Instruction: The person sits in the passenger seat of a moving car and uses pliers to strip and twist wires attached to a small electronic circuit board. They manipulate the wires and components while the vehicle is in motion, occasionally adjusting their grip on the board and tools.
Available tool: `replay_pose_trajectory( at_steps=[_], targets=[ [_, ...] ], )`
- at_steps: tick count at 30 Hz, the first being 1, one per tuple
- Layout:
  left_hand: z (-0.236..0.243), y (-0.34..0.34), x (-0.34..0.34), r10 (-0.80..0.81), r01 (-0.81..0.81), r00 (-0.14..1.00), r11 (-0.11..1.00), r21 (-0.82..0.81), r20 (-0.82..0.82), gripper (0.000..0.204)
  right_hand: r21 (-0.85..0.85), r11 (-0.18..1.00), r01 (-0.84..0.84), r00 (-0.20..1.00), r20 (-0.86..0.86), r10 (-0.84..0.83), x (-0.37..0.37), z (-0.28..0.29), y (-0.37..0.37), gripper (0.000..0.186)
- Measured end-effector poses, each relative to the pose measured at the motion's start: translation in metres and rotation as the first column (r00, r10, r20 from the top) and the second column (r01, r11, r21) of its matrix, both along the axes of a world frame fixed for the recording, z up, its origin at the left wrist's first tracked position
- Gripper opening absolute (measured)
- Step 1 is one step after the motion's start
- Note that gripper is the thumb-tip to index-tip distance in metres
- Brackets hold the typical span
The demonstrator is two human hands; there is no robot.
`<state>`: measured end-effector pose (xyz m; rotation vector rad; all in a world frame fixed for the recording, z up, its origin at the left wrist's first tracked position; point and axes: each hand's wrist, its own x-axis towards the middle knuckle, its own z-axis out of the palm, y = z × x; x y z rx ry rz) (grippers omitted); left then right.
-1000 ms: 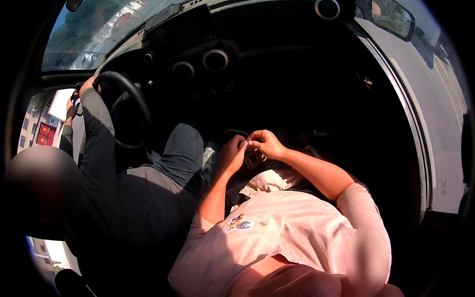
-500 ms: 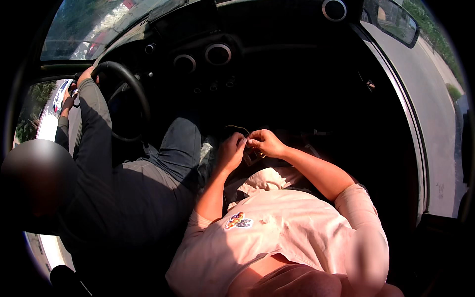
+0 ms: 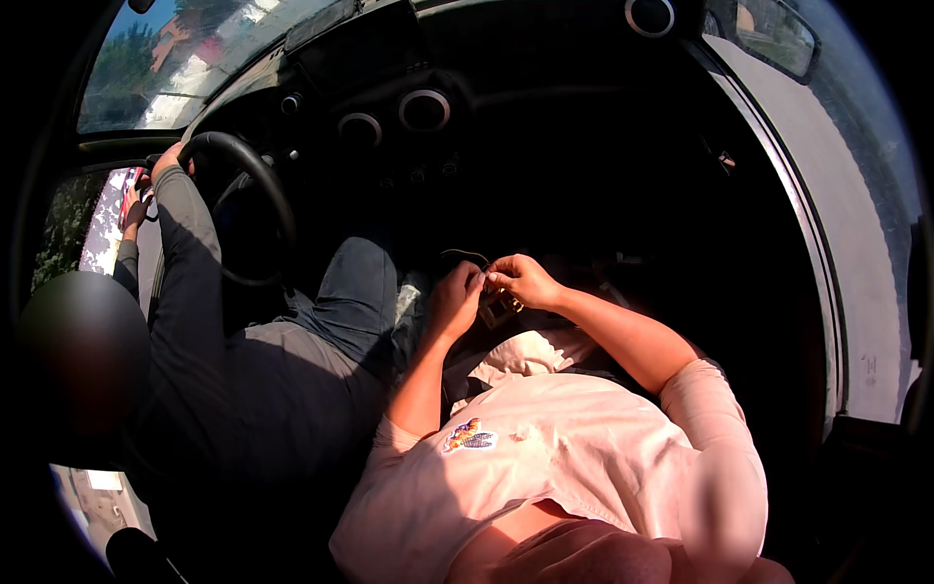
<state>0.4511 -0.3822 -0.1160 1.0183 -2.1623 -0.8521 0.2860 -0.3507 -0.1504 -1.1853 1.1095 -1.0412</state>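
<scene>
Above my lap my left hand [image 3: 455,300] and my right hand [image 3: 526,282] meet, fingertips pinched close together. A thin yellowish wire [image 3: 465,253] rises from between them and curves off to the left. The fingers hide the point where it is gripped. Just below my fingertips sits a small frame-like object with brass-coloured parts [image 3: 504,307], partly covered by my hands and lost in shadow.
I sit in a vehicle's passenger seat. At my left a person in a dark top [image 3: 282,380] holds the steering wheel [image 3: 272,185]. The dashboard with round vents [image 3: 424,111] lies ahead. At the right is the door with its window edge [image 3: 793,204] and side mirror [image 3: 773,39].
The scenery outside the windows has shifted as the vehicle moves. My hands stay in nearly the same pinched pose, with the wire hardly moved.
</scene>
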Motion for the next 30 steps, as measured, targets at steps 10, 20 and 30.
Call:
replay_pose_trajectory(
  at_steps=[10,20,30],
  targets=[
    [-0.002,-0.004,0.0,-0.008,0.008,1.0,1.0,-0.003,-0.006,0.011,-0.05,0.998,0.027,1.0,0.0,-0.027,-0.001,0.011,0.004,0.014],
    [0.001,0.001,0.0,-0.004,0.004,1.0,1.0,0.025,0.0,0.011,-0.069,0.996,0.051,0.999,-0.001,-0.051,-0.001,0.006,0.005,0.01],
    [-0.012,-0.007,-0.002,0.122,0.177,0.926,0.696,0.696,-0.358,0.015,-0.172,0.967,0.19,0.965,-0.149,-0.216,0.007,0.012,0.011,0.011]
  ],
)
